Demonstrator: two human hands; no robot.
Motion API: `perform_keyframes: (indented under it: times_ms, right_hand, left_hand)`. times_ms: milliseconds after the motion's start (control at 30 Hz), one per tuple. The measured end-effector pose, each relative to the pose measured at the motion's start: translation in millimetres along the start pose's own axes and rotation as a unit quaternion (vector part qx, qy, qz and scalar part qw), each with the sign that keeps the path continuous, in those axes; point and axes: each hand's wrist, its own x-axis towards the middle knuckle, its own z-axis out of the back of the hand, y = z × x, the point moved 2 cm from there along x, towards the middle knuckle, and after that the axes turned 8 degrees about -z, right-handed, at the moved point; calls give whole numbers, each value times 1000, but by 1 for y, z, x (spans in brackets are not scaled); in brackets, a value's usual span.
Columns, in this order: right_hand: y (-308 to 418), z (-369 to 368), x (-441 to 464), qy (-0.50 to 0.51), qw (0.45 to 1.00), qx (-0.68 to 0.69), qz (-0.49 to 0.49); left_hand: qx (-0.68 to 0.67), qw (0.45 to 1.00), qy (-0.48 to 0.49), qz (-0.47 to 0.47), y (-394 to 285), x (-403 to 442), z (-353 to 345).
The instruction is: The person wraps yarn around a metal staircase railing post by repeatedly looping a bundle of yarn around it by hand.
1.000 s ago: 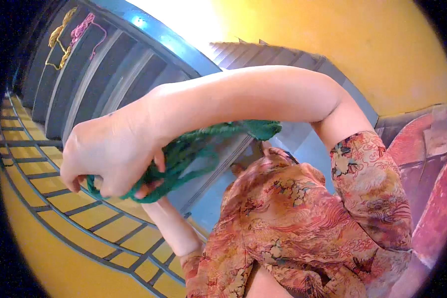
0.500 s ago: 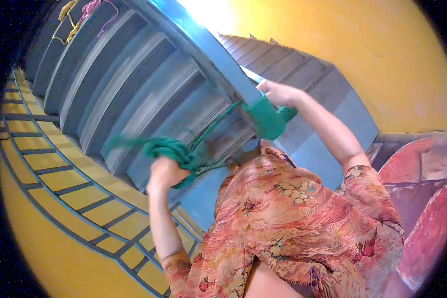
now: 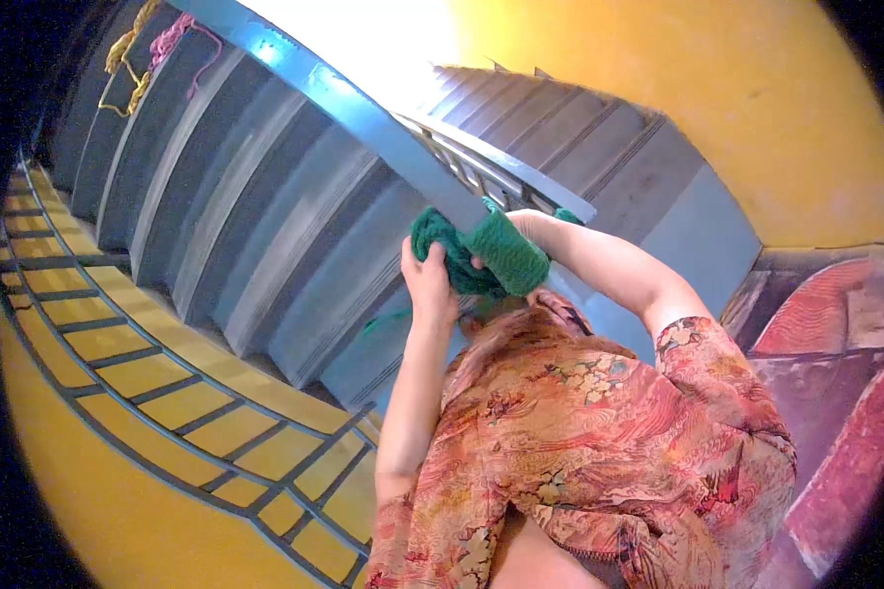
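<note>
My left hand (image 3: 427, 283) is closed round a bundle of green yarn (image 3: 439, 240), its fingers and thumb pressed into the strands. Right beside it, a thick band of green yarn (image 3: 510, 257) is wound round the lower end of the blue handrail (image 3: 363, 113). My right hand (image 3: 532, 228) reaches round the far side of that wrapped end; the wrapping and rail hide its fingers, so its grip cannot be made out. The bundle touches or nearly touches the wrapping. A bit of green (image 3: 567, 215) shows behind my right forearm.
Grey-blue stairs (image 3: 236, 206) rise to the left, with yellow yarn (image 3: 123, 64) and pink yarn (image 3: 174, 39) lying on upper steps. A dark metal grille (image 3: 196, 412) runs along the yellow wall. More steps (image 3: 550, 128) stand beyond the rail. A painted red-and-purple panel (image 3: 825, 324) is at right.
My left hand has brought the green bundle rightward and up against the wrapped rail; the stretched strand between them no longer shows. My right hand has moved lower, behind the wrapping. The view has shifted slightly.
</note>
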Motion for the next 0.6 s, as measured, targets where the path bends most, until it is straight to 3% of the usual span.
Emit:
perform_keyframes:
  times_ms: [33, 100, 167, 233, 267, 333, 367, 400, 467, 500, 533, 600]
  right_hand:
    - [2, -11, -7, -70, 996, -55, -24]
    - [35, -63, 4, -111, 990, -82, -40]
    - [41, -71, 4, -137, 984, -91, -61]
    - [49, -72, 2, -151, 958, -241, 25]
    - [52, -69, 1, -151, 958, -242, 23]
    - [62, -58, -2, -105, 961, -256, 31]
    - [58, -36, 3, -102, 898, -422, 74]
    - [57, -28, 1, -101, 896, -426, 71]
    - [60, -11, -6, -169, 845, -507, 3]
    - [74, -23, -20, -162, 740, -653, -15]
    - [86, -35, -46, -238, 731, -639, 1]
    - [117, -42, -83, -232, 690, -681, -78]
  left_hand:
    - [-79, 996, -33, 7, 12, 5, 6]
    - [-200, 978, -59, 20, -13, 14, 32]
    - [-188, 981, -27, 43, -28, 10, 38]
    - [-183, 980, 40, 69, -35, 8, 46]
    - [-184, 980, 39, 70, -38, 5, 47]
    - [-66, 993, 82, 53, -49, -5, 48]
    - [-65, 988, 131, 45, -50, -7, 52]
    - [-69, 988, 129, 42, -52, -11, 60]
    - [125, 979, 155, 46, -58, -24, 78]
    - [116, 980, 159, 11, -68, -36, 86]
    - [106, 983, 147, 5, -68, -42, 101]
    - [33, 997, 58, 40, -63, -56, 140]
